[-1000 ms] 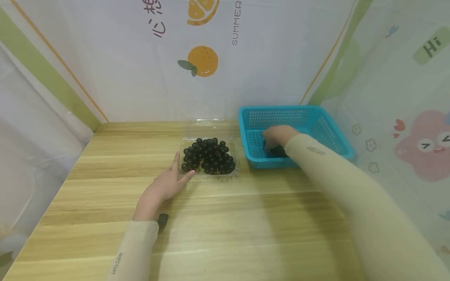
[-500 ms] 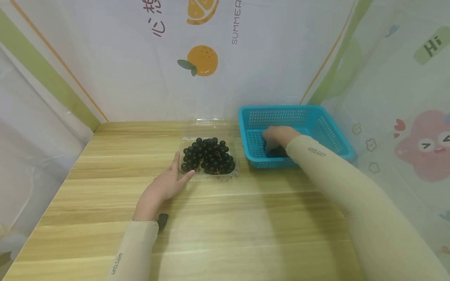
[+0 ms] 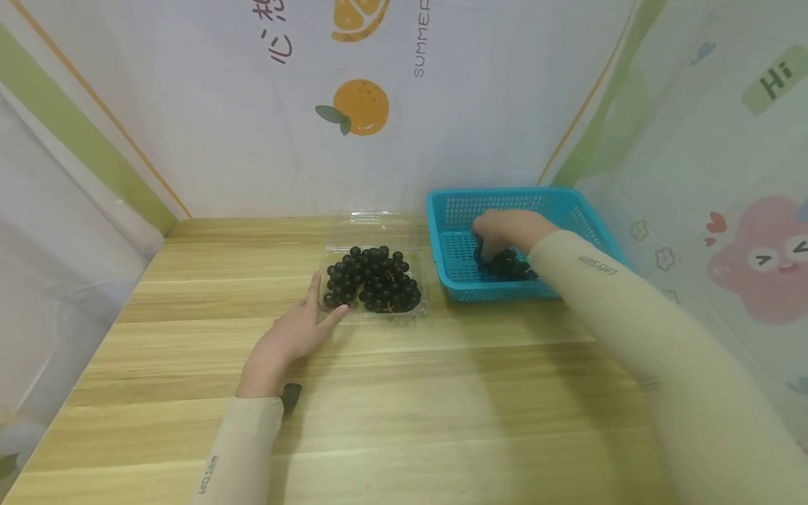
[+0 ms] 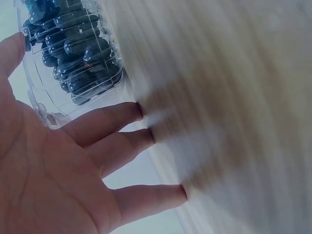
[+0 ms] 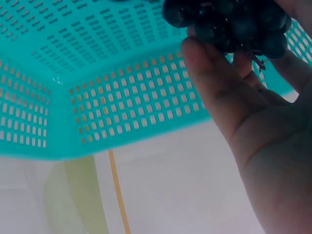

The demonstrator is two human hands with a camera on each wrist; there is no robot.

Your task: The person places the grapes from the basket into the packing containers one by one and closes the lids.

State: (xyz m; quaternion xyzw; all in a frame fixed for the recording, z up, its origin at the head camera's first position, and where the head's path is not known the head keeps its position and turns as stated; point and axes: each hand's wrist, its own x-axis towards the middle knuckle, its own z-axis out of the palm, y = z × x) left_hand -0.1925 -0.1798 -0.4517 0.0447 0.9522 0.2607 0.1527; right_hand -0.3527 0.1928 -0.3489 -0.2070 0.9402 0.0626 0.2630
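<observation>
Currently, the right hand [image 3: 510,230] grips a bunch [image 5: 234,27] inside the basket [image 3: 505,202] around it, while the left hand [image 3: 295,333], fingers spread wide, touches the box [image 3: 372,224] of grapes [image 3: 374,280] just ahead.

"SUMMER" runs sideways up the back cloth [image 3: 480,105], which also bears 心 and a cut-off 想. A green patch [image 3: 760,90] on the side cloth [image 3: 694,161] says "Hi"; the left sleeve [image 3: 240,442] and right sleeve [image 3: 637,337] both read "LetsSlim".
</observation>
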